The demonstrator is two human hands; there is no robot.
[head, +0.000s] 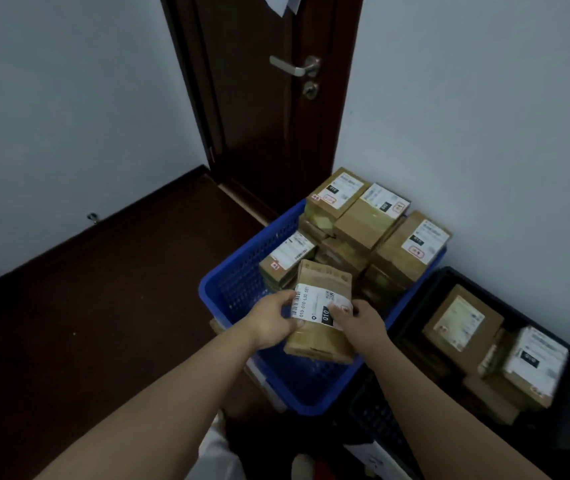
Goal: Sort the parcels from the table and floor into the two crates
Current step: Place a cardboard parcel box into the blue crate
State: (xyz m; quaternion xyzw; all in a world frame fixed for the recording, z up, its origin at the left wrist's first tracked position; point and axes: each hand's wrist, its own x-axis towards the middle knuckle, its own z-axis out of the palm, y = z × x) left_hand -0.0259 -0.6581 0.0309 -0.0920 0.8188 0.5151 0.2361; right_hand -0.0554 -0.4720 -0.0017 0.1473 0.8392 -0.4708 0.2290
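Both hands' fingers grip parcel [321,310] over blue crate [228,282]; black crate [450,275] partly cut off.

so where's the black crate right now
In the head view the black crate sits low on the right against the white wall, directly right of the blue crate, with several parcels inside it.

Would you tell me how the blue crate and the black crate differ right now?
The blue crate is piled above its rim with brown parcels; the black crate holds fewer, lying below its rim. Both hands hold a parcel over the blue crate; none is over the black crate. Both hold labelled cardboard parcels.
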